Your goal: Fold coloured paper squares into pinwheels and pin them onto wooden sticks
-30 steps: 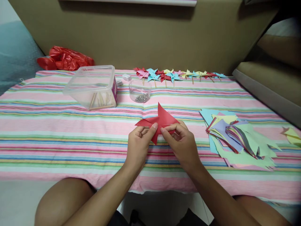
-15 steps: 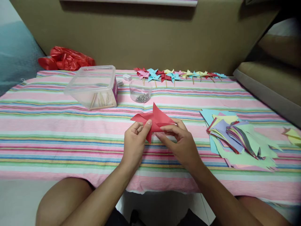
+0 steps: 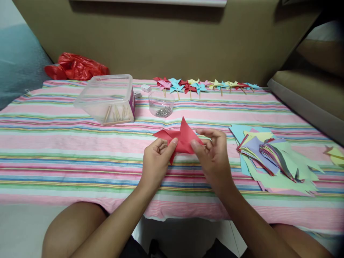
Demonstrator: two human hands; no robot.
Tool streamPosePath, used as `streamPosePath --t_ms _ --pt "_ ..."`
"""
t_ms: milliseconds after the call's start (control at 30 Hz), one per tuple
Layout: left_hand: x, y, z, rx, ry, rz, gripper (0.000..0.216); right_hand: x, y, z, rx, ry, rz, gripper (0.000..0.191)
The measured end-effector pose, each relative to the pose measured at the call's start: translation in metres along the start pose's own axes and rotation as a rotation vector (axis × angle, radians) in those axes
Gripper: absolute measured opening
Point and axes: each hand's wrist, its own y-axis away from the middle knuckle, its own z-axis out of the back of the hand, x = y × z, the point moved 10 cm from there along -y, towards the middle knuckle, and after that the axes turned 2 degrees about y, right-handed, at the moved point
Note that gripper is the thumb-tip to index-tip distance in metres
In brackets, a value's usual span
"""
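Note:
A red paper pinwheel (image 3: 185, 138), with pointed blades folded inward, is held above the striped cloth near the middle. My left hand (image 3: 158, 159) pinches its left part, the thumb pressed on the front near the centre. At the right edge, my right hand (image 3: 213, 154) grips the paper between thumb and fingers, its index finger lifted away. Just beyond my hands stands a clear round tub (image 3: 161, 104) with small silvery pins in it. No stick shows on the red paper.
A clear plastic box (image 3: 104, 104) holding wooden sticks stands at the left. Finished pinwheels (image 3: 190, 87) on sticks lie in a row along the back. Coloured paper sheets (image 3: 276, 154) are piled at the right. A red plastic bag (image 3: 77, 68) lies at the back left.
My right thumb has moved from below the paper onto its front right corner, and that index finger has lifted. The red pinwheel has shifted slightly right.

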Motion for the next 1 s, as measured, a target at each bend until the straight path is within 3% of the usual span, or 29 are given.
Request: streamPosePath --t_ms 67,167,267,500,733,900,1000 --pt "-0.003 0.0 -0.004 0.042 -0.071 -0.021 0.047 -0.012 -0.003 0.003 -0.004 -0.128 -0.137 0.047" --pt "-0.002 0.002 -0.012 0.111 -0.134 -0.041 0.043 -0.028 0.001 -0.014 0.24 -0.219 -0.359 0.035" --pt "-0.001 0.004 -0.015 0.138 -0.187 -0.061 0.046 -0.03 0.006 -0.021 0.382 -0.182 -0.412 0.028" --pt "-0.002 0.002 -0.019 0.239 -0.303 -0.07 0.045 -0.027 0.002 -0.013 0.362 0.068 -0.312 0.026" --pt "-0.002 0.003 -0.015 0.252 -0.342 -0.072 0.043 -0.026 0.004 -0.016 0.38 0.019 -0.362 0.035" --pt "0.003 0.001 -0.018 0.288 -0.257 0.002 0.04 -0.027 0.005 -0.017 0.378 0.03 -0.377 0.031" --pt "0.003 0.003 -0.024 0.328 -0.038 0.08 0.026 -0.033 0.008 -0.015 0.294 -0.097 -0.452 0.029"
